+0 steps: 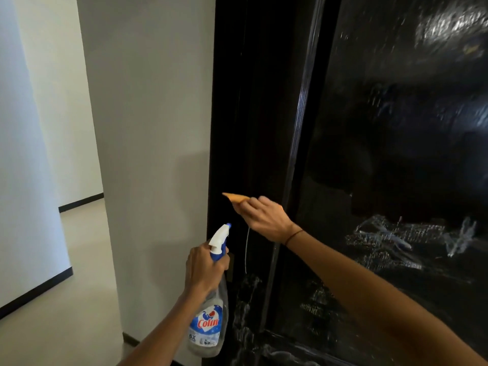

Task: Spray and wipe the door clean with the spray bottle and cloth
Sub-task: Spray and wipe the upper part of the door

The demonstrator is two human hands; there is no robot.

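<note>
A glossy black door (pixel 396 128) fills the right side, streaked with wet spray marks low down and at the upper right. My left hand (pixel 203 270) grips the neck of a clear spray bottle (pixel 208 326) with a white and blue trigger head, its nozzle pointing up towards the door's left edge. My right hand (pixel 264 215) reaches across and holds an orange cloth (pixel 236 198) pressed against the dark door frame (pixel 237 128). A thin bracelet sits on the right wrist.
A white wall (pixel 153 128) stands directly left of the door frame. Beyond it a corridor with a pale floor (pixel 66 313) and black skirting runs off to the left.
</note>
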